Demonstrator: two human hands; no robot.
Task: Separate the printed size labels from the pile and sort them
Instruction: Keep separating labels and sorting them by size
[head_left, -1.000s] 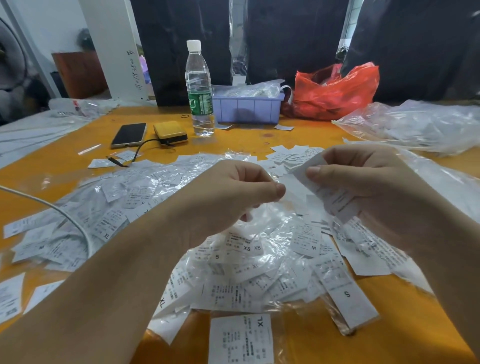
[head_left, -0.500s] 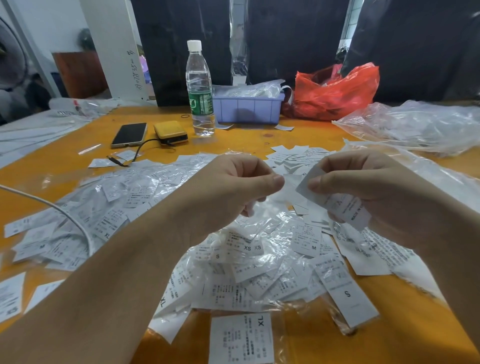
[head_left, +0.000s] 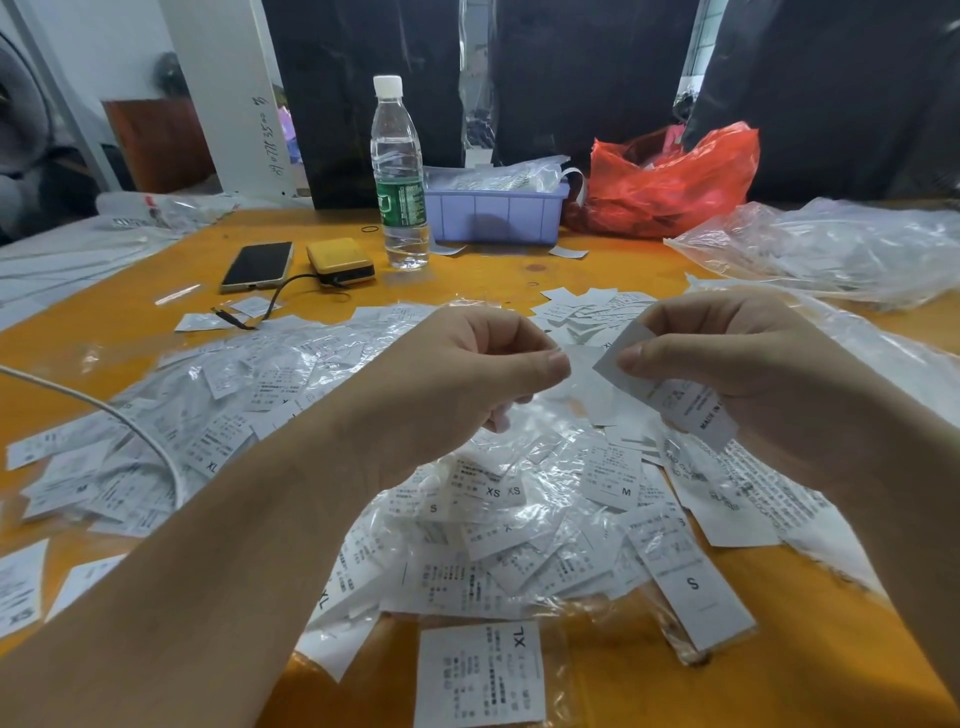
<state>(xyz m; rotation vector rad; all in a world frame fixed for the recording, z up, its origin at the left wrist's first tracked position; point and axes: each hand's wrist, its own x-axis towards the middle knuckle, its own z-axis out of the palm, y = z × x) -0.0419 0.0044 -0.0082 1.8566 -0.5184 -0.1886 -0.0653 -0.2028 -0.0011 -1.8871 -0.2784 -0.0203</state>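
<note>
A loose pile of white printed size labels (head_left: 493, 519), many in clear sleeves, covers the orange table (head_left: 519, 270) in front of me. My right hand (head_left: 753, 384) pinches a small stack of labels (head_left: 680, 402) between thumb and fingers, above the pile. My left hand (head_left: 467, 379) hovers just left of that stack with fingers curled and thumb on the index finger; I see nothing in it. A narrow gap separates the two hands. A small heap of separated labels (head_left: 582, 309) lies behind the hands. An XL label (head_left: 480, 675) and an S label (head_left: 691, 582) lie nearest me.
Behind the pile stand a water bottle (head_left: 397, 171), a phone (head_left: 258, 265), a yellow power bank (head_left: 340, 260), a purple bin (head_left: 493, 213) and a red bag (head_left: 670, 182). Clear plastic bags (head_left: 831, 249) lie at the right. A white cable (head_left: 130, 426) crosses the left labels.
My right hand has tipped its label stack slightly down and to the right. My left hand has lifted a little and stays curled beside it.
</note>
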